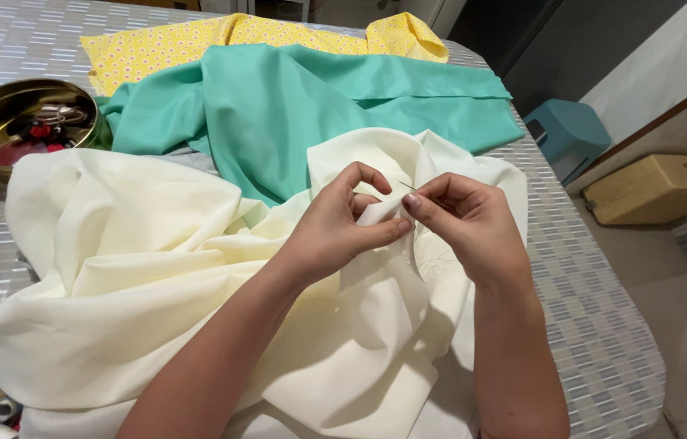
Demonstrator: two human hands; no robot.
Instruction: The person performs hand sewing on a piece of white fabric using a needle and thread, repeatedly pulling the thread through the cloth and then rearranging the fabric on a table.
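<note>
Left hand (335,232) grip clamped on a fold of cream fabric (156,276). Right hand (465,219) grip pinched on a thin needle (407,187), just above the fold. Fabric spreads below, over the bench (595,317).

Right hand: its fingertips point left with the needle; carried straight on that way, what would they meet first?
The right hand pinches a thin needle aimed left. First in line is the cream fabric fold pinched by the left hand, then probably that hand's fingertips; depth is unclear.
</note>
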